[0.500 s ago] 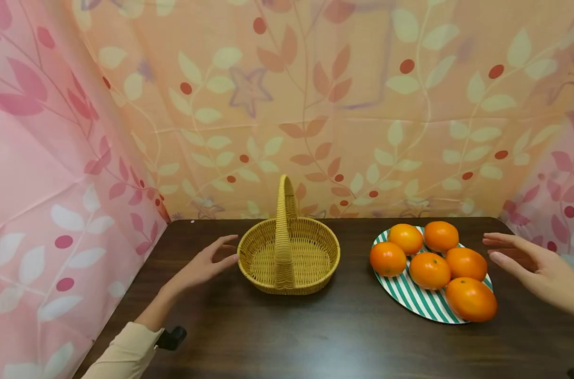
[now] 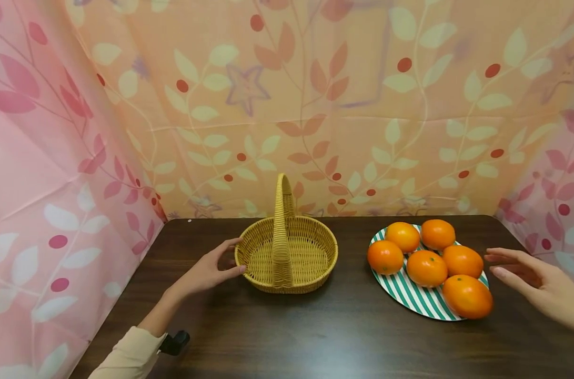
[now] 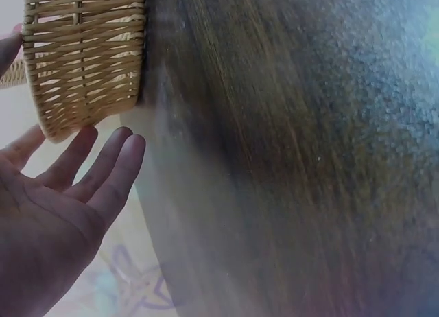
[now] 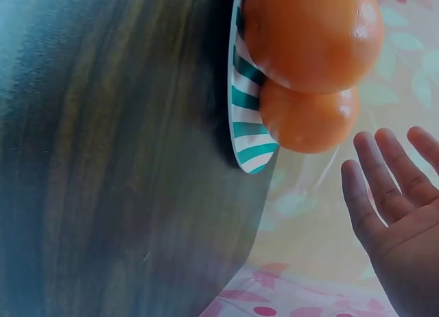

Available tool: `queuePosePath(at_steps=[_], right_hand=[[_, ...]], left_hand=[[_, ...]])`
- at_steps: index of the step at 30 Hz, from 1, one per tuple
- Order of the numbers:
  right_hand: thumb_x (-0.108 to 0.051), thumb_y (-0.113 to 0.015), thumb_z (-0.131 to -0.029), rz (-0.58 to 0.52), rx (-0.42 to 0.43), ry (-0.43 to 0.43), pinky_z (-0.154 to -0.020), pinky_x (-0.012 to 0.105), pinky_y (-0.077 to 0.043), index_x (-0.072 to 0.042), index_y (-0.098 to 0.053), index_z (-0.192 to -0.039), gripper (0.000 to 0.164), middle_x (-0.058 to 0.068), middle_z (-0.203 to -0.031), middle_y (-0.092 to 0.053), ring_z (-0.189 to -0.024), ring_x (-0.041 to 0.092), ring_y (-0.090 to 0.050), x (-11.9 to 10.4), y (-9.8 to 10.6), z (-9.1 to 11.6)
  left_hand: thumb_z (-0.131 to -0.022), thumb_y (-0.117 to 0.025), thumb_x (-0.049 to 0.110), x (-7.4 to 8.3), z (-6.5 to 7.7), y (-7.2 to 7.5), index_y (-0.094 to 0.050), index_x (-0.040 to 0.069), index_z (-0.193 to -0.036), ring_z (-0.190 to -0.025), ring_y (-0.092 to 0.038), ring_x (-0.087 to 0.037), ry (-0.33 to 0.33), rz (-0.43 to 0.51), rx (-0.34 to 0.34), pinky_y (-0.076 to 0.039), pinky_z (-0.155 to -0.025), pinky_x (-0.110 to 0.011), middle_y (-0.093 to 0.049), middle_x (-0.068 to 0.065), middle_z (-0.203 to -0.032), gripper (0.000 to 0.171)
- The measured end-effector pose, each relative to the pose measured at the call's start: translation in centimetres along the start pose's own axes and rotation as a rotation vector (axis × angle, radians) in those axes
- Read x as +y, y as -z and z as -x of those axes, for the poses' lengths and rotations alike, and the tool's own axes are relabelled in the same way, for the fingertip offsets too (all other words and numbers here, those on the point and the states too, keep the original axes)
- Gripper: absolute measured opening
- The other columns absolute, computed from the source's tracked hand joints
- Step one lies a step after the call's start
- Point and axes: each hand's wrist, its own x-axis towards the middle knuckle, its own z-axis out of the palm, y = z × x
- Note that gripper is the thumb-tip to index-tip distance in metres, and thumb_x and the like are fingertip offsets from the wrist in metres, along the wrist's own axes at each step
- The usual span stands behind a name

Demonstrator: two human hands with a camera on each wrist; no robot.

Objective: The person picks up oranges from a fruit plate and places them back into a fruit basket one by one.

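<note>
A yellow wicker basket (image 2: 310, 258) with a tall arched handle stands on the table. My left hand (image 2: 214, 271) is at its left rim, thumb in front and fingers extended along the side; in the left wrist view the fingertips (image 3: 132, 149) are loosely spread beside the woven wall. Whether they press on it I cannot tell. Several oranges (image 2: 427, 268) lie on an oval plate (image 2: 412, 301) with green and white stripes. Just right of the plate, my right hand (image 2: 544, 287) hovers with relaxed fingers and holds nothing; the right wrist view shows it apart from the oranges (image 4: 312, 39).
The dark wooden table (image 2: 287, 337) carries the basket and the plate, with a strip of bare wood between them. Patterned cloth (image 2: 362, 105) hangs behind the back edge and along both sides. A black strap device (image 2: 174, 343) sits on the left wrist.
My left hand has moved right, up against the basket's rim. The right hand has come slightly lower and nearer the plate. Basket and oranges stay in place; the view has shifted slightly.
</note>
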Motion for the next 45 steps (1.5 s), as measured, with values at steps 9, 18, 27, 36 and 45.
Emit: queuePosePath(at_steps=[9,18,27,36,45], right_hand=[[0.004,-0.07,-0.093,0.023,-0.021,0.013,-0.071,0.008,-0.048,0.0,-0.058,-0.135,0.043,-0.028,-0.124,-0.058,-0.095,-0.006,-0.062,-0.3,-0.6,1.0],[-0.004,-0.082,-0.086,0.067,-0.045,0.0,-0.078,0.004,-0.043,-0.005,-0.057,-0.14,0.059,-0.029,-0.129,-0.053,-0.102,-0.011,-0.056,-0.3,-1.6,2.2],[-0.015,-0.088,-0.081,0.119,-0.043,-0.051,-0.074,0.004,-0.043,-0.009,-0.055,-0.141,0.069,-0.037,-0.128,-0.047,-0.098,-0.014,-0.052,-0.2,-2.4,2.7],[-0.018,-0.094,-0.074,0.111,-0.019,-0.073,-0.068,0.008,-0.047,-0.011,-0.06,-0.136,0.071,-0.035,-0.119,-0.051,-0.09,-0.008,-0.058,-0.4,-3.3,3.0],[-0.013,-0.097,-0.067,0.091,-0.008,-0.017,-0.067,0.007,-0.048,-0.006,-0.062,-0.128,0.071,-0.027,-0.114,-0.057,-0.082,-0.003,-0.064,0.2,-4.3,3.2]], left_hand=[[-0.093,-0.078,0.031,0.2,0.1,0.1,-0.033,0.01,-0.157,-0.119,-0.061,-0.039,0.015,0.033,-0.004,-0.056,-0.089,-0.044,-0.046,-0.022,-0.145,0.081],[-0.092,-0.078,0.031,0.2,0.2,0.1,-0.032,0.009,-0.157,-0.12,-0.06,-0.04,0.01,0.035,-0.003,-0.056,-0.089,-0.045,-0.045,-0.022,-0.146,0.083],[-0.093,-0.078,0.031,0.0,0.3,0.2,-0.032,0.009,-0.157,-0.12,-0.06,-0.039,0.007,0.032,-0.001,-0.055,-0.09,-0.048,-0.046,-0.022,-0.146,0.082],[-0.093,-0.078,0.032,0.2,0.4,0.1,-0.032,0.009,-0.157,-0.119,-0.06,-0.04,0.001,0.023,0.002,-0.055,-0.09,-0.049,-0.046,-0.023,-0.146,0.083],[-0.093,-0.077,0.031,0.3,0.4,-0.2,-0.032,0.009,-0.158,-0.117,-0.061,-0.04,0.001,0.02,0.003,-0.056,-0.088,-0.046,-0.045,-0.023,-0.147,0.082]])
